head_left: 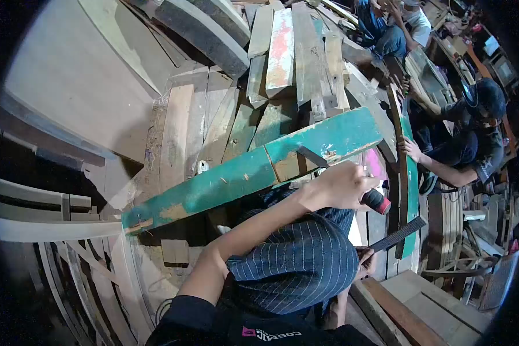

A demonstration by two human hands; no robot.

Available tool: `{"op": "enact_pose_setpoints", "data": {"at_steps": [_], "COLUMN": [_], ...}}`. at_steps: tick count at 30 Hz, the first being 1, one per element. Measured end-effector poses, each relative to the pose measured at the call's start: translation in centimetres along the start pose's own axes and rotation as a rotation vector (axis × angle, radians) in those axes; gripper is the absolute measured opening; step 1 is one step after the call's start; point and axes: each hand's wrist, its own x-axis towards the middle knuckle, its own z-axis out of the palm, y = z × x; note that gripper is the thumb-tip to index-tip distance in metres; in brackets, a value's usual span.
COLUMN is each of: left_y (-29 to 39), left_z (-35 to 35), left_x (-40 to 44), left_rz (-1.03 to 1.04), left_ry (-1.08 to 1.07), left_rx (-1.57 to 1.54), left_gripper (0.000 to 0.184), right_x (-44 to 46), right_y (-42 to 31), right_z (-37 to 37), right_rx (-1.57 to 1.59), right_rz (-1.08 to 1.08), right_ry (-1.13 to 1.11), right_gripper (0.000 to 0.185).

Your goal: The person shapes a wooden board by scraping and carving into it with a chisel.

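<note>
Gripping — L fingers (360, 182): chisel (377, 202) over green brd (230, 177) | R fingers (365, 255): dark flat bar (399, 233)

A big, pale board (69, 98) fills the upper left. Near the top are thick, curved pieces of wood (199, 36). Just beside them lies a plank with old pink and white paint (281, 49), and next to it is a long grey plank (307, 57). A pale rail (57, 230) is at the left, with a small wood block (175, 252) to its right. A person in a dark cap (490, 99) touches a long green board (410, 173). Another person in a light top (421, 29) is at the top right. A brown plank (403, 314) lies near the bottom right.
</note>
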Motion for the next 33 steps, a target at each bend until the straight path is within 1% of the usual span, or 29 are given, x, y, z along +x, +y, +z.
{"op": "enact_pose_setpoints", "data": {"at_steps": [1, 3, 4, 5, 7, 8, 10, 11, 13, 16, 17, 18, 20, 23, 25, 31, 33], "left_y": [0.0, 0.1, -0.3, -0.5, -0.7, -0.8, -1.5, -3.1, -2.9, -1.6, -0.9, -0.2, 1.3, 1.6, 1.4, 1.1, 1.0], "left_z": [-0.1, 0.0, 0.5, 0.7, 0.9, 1.0, 0.6, 1.4, 0.2, -0.3, -0.5, -1.1, -2.1, -1.9, -2.0, -1.9, -2.2], "left_x": [-0.1, -0.1, -0.1, -0.1, -0.3, -0.4, -0.7, -1.6, -2.4, -1.9, -1.6, -1.4, -1.1, -1.2, -1.2, -1.3, -1.3], "left_rz": [-0.014, -0.04, -0.057, -0.033, -0.011, -0.027, -0.044, -0.105, -0.081, -0.052, -0.016, -0.015, -0.016, 0.014, 0.029, 0.045, 0.031], "left_ry": [-0.02, -0.057, -0.074, -0.051, -0.017, -0.025, -0.052, -0.044, -0.06, -0.079, 0.002, -0.027, -0.078, -0.085, -0.05, 0.042, 0.042], "left_rx": [0.015, 0.04, 0.052, 0.025, 0.063, 0.069, 0.085, 0.116, 0.18, 0.134, 0.072, 0.028, -0.029, -0.125, -0.123, -0.064, -0.054], "left_gripper": [0.048, 0.047, 0.044, 0.033, 0.024, 0.023, 0.021, 0.021, 0.022, 0.024, 0.025, 0.027, 0.034, 0.037, 0.035, 0.032, 0.033], "right_x": [0.0, -0.2, -0.4, -0.4, -0.2, 0.1, 0.2, 0.3, 0.6, 0.3, -0.2, -0.3, -0.5, 0.0, 0.3, 0.0, -0.4], "right_y": [-0.5, -0.5, -0.4, -0.6, -1.3, -1.1, -0.7, -0.5, 0.5, 0.1, -0.1, -0.5, -1.1, -0.9, -0.8, -1.5, -1.5], "right_z": [0.0, 0.7, 0.6, 0.5, 0.6, 0.5, 0.8, 1.0, 0.8, 1.4, 2.0, 2.0, 1.7, 1.5, 1.7, 0.8, 0.8], "right_rx": [-0.024, -0.233, -0.245, -0.193, -0.151, -0.174, -0.064, -0.009, -0.014, -0.006, -0.039, -0.079, -0.089, -0.036, -0.071, -0.132, -0.154], "right_rz": [0.009, -0.005, -0.107, -0.089, -0.021, -0.03, -0.029, -0.029, -0.062, 0.024, 0.044, -0.046, -0.086, -0.007, -0.023, -0.125, -0.194], "right_ry": [-0.033, 0.052, 0.072, 0.06, 0.037, 0.009, 0.005, 0.004, 0.067, -0.039, 0.024, -0.021, -0.058, -0.023, 0.002, -0.08, -0.019], "right_gripper": [0.038, 0.04, 0.04, 0.039, 0.039, 0.039, 0.039, 0.04, 0.04, 0.04, 0.041, 0.042, 0.044, 0.047, 0.049, 0.051, 0.051]}}
